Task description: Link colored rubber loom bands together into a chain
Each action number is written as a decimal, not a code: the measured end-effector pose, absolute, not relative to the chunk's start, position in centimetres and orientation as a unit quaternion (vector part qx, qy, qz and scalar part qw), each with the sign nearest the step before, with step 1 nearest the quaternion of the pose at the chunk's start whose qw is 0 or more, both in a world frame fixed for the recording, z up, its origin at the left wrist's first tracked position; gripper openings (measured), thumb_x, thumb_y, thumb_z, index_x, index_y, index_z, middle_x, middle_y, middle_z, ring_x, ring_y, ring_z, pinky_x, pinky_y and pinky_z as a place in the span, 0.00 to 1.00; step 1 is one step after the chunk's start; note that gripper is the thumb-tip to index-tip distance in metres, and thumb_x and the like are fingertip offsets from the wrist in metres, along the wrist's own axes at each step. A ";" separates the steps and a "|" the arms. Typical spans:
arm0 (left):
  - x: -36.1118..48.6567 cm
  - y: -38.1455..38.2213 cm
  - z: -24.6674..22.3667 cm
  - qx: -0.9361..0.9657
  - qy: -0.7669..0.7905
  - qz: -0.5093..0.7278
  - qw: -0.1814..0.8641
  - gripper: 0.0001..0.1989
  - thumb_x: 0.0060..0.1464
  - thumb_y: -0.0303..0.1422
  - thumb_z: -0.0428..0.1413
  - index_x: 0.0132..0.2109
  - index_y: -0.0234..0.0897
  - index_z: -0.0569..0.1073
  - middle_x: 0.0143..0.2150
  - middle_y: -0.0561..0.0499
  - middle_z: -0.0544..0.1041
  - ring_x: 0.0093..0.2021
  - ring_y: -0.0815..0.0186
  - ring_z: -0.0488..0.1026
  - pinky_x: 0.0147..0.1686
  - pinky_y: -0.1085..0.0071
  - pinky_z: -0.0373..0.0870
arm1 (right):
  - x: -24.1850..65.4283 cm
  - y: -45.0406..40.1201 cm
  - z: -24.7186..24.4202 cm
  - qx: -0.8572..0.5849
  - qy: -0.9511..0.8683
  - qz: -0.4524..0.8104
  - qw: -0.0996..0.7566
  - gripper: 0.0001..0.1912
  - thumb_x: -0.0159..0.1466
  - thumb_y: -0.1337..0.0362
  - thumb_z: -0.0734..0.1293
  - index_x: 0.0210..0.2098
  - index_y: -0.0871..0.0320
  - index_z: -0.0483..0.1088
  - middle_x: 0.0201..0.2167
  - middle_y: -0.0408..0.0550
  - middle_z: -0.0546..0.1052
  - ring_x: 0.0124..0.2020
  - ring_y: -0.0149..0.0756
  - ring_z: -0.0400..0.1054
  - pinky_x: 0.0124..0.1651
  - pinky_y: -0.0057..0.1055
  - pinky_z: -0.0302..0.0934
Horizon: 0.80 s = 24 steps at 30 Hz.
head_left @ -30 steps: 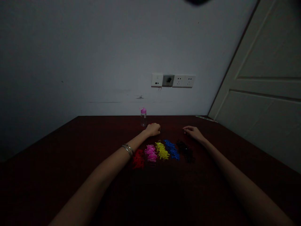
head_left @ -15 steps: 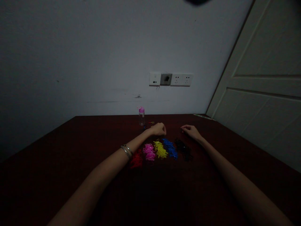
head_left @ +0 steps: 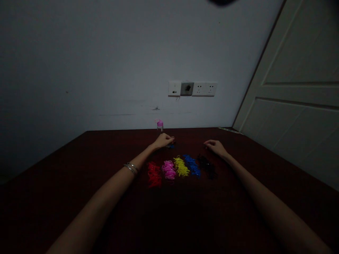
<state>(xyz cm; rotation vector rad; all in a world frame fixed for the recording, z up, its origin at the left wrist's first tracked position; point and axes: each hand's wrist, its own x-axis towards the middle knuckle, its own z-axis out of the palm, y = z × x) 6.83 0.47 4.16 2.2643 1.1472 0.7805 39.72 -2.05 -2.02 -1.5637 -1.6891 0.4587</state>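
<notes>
Just beside the nearly closed left hand [head_left: 163, 140] lies a small blue piece [head_left: 171, 146]; beyond the black pile [head_left: 207, 167], the right hand [head_left: 215, 147] curls loosely; either's hold is unclear.

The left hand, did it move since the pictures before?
Yes, to the left. Judged against the wall sockets, the left hand has shifted left, and now it hides the lower part of the pink-capped bottle.

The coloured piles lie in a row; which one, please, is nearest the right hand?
The black pile, at the row's right end; the red, pink, yellow and blue piles lie farther left.
</notes>
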 end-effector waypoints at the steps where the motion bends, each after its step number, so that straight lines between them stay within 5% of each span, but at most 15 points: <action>1: 5.7 0.8 3.9 0.823 0.429 0.298 0.224 0.21 0.47 0.43 0.48 0.24 0.29 0.75 0.15 0.53 0.66 0.18 0.73 0.57 0.19 0.76 0.49 | 39.7 -2.0 -2.0 -0.613 -0.665 0.182 0.386 0.14 0.52 0.61 0.60 0.34 0.62 0.72 0.22 0.46 0.74 0.24 0.32 0.65 0.27 0.26 0.58; 18: -0.3 1.9 1.3 0.701 0.517 0.414 0.266 0.18 0.45 0.41 0.49 0.23 0.30 0.73 0.14 0.55 0.63 0.19 0.73 0.56 0.22 0.76 0.52 | 37.3 -2.6 0.3 -0.587 -0.710 0.219 0.321 0.14 0.50 0.62 0.63 0.33 0.63 0.72 0.25 0.46 0.74 0.24 0.30 0.64 0.26 0.25 0.57; 24: -0.6 2.1 0.8 0.716 0.507 0.405 0.256 0.19 0.45 0.41 0.47 0.25 0.29 0.74 0.15 0.55 0.64 0.19 0.73 0.58 0.23 0.76 0.53 | 31.5 -2.2 1.9 -0.499 -0.803 0.188 0.267 0.10 0.50 0.67 0.63 0.33 0.61 0.72 0.32 0.48 0.74 0.33 0.33 0.67 0.36 0.27 0.60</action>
